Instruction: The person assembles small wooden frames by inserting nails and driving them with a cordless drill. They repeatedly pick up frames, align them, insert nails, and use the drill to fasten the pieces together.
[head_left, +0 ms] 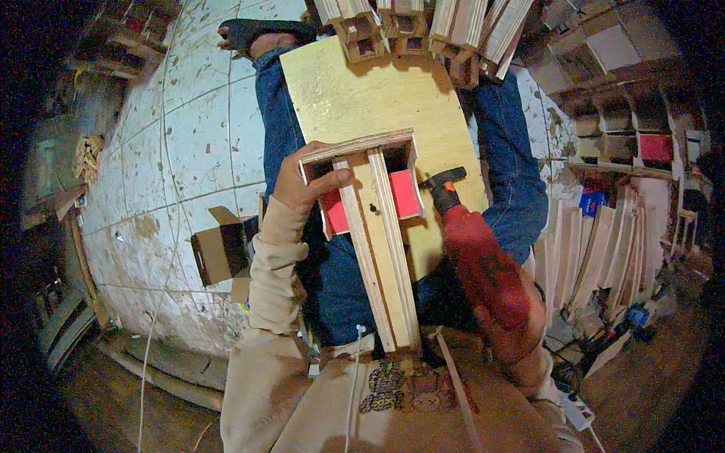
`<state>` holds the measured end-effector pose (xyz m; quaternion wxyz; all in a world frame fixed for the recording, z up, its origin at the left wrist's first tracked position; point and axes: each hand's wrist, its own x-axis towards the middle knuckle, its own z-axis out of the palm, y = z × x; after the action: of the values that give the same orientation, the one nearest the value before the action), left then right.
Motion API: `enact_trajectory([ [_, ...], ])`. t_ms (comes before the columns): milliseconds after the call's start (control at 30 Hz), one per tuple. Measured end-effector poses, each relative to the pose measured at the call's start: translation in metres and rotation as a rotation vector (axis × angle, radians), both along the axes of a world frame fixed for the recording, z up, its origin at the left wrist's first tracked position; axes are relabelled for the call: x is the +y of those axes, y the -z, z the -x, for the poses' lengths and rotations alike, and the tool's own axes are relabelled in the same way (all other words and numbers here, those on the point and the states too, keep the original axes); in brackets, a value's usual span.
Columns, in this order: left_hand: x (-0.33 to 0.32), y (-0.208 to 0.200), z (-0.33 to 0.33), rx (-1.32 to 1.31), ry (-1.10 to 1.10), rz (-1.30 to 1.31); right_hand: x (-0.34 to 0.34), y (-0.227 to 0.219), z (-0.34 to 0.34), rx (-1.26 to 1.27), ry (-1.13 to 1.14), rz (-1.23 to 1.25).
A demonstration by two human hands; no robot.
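Observation:
A wooden piece lies across my lap, made of a plywood box frame (pixel 359 143) with red panels (pixel 405 195) and a long channelled post (pixel 393 279) running toward my body. My left hand (pixel 297 180) is wrapped round the frame's left corner, its thumb pressed over the post's edge. To the right of the frame, my right hand (pixel 462 226) is closed on a hammer (pixel 447 179) with a dark head and an orange patch. That hand and forearm look red and blurred. The hammer's head is over a plywood board (pixel 370 83) beneath the piece.
Several similar wooden posts (pixel 453 30) lie beyond the board, between my legs. An opened cardboard box (pixel 215 249) rests on the tiled floor at left. Wooden strips (pixel 596 249) lean at right, below box-like shelves (pixel 630 121). A power strip (pixel 578 411) is at lower right.

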<state>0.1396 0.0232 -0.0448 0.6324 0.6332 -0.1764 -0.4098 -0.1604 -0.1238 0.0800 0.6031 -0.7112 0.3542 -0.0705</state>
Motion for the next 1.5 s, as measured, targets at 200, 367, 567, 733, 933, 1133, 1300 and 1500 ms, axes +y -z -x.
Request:
enact_trajectory([
  [200, 0.0, 0.007, -0.002, -0.061, -0.004, 0.012, -0.002, -0.004, 0.001, 0.01, -0.018, -0.004],
  [367, 0.004, 0.011, -0.002, 0.025, -0.005, 0.006, -0.005, -0.007, -0.004, -0.001, -0.022, -0.074],
  [567, 0.003, 0.006, -0.001, -0.055, 0.023, -0.02, -0.005, -0.009, -0.019, -0.056, -0.016, -0.229],
  [733, 0.002, 0.001, 0.003, -0.041, -0.018, 0.007, -0.009, -0.018, -0.011, -0.022, 0.051, -0.334],
  [933, 0.002, -0.002, 0.004, -0.056, 0.015, -0.065, -0.016, -0.049, 0.013, 0.247, 0.015, 0.01],
  [1133, -0.003, -0.001, 0.012, -0.066, 0.01, -0.01, -0.02, -0.094, 0.01, 0.294, -0.083, 0.083],
  [1300, -0.003, 0.0, 0.014, 0.02, -0.003, 0.046, -0.019, -0.099, -0.003, 0.356, -0.156, 0.174],
  [1500, -0.003, 0.0, 0.017, 0.077, -0.027, -0.008, -0.01, -0.059, -0.004, 0.354, -0.124, 0.48],
])
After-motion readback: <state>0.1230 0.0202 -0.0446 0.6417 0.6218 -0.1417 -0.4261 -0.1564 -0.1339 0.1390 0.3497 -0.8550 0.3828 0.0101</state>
